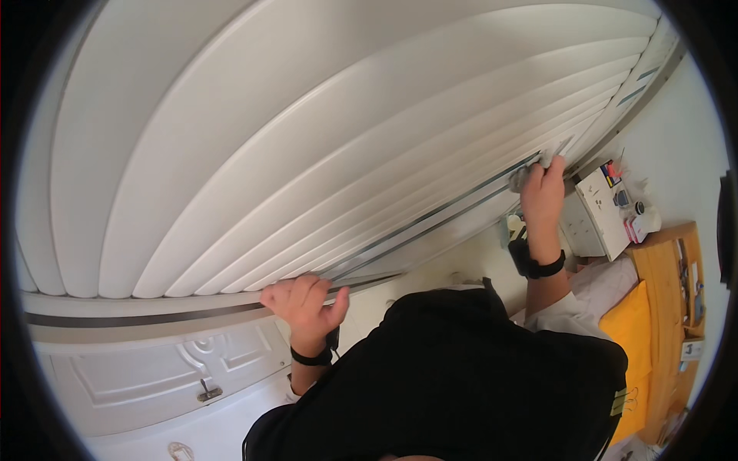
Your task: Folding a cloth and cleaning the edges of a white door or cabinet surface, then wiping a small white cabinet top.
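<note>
A large white slatted door panel (369, 132) fills the upper part of the head view. My left hand (305, 302) rests against the panel's edge, near a dark strip, its fingers spread and nothing seen in them. At the right, my right hand (543, 181) is closed on a grey cloth (520, 178) held against the panel's far side. A thin pale piece sticks out above that hand; what it is cannot be told. Both wrists wear black bands.
A white panelled door (167, 374) with a metal handle (209, 394) stands at lower left. Towards the right are a white cabinet (597, 213) with small items on top, a wooden headboard-like unit (663, 334) with shelves, and an orange cloth (631, 357).
</note>
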The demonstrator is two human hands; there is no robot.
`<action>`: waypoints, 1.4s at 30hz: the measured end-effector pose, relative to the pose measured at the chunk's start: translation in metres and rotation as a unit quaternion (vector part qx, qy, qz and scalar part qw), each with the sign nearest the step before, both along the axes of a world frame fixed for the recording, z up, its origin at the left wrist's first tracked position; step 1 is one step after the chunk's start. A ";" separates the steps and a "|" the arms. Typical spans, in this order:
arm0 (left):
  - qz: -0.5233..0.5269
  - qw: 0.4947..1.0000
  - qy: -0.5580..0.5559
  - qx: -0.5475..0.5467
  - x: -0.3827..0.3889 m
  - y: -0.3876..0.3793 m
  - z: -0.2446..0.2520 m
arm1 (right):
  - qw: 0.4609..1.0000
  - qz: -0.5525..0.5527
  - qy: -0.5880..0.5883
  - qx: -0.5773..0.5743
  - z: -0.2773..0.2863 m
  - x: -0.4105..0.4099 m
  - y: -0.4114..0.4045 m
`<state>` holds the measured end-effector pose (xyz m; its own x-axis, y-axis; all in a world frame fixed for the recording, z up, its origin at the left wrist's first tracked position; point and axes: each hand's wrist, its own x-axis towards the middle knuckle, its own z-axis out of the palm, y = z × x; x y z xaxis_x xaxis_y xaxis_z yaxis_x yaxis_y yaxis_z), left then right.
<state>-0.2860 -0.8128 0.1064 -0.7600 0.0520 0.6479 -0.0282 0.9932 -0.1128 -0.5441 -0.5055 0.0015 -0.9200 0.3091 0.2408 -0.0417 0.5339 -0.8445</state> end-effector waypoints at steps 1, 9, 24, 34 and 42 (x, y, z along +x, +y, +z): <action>-0.010 1.000 -0.008 -0.006 0.001 -0.001 -0.001 | 1.000 -0.002 0.002 0.000 0.004 0.011 -0.013; -0.136 0.981 -0.108 0.082 0.030 -0.016 0.005 | 0.996 0.090 0.006 0.025 0.026 0.126 -0.113; -0.408 0.870 -0.148 0.233 0.100 -0.063 -0.001 | 0.932 0.355 -0.080 -0.006 0.004 0.293 -0.267; -0.498 0.828 -0.138 0.219 0.112 -0.069 -0.002 | 0.957 0.286 -0.002 0.043 -0.005 0.294 -0.260; -0.449 0.861 -0.065 0.229 0.075 -0.021 -0.010 | 0.992 0.121 0.027 -0.009 -0.013 0.204 -0.145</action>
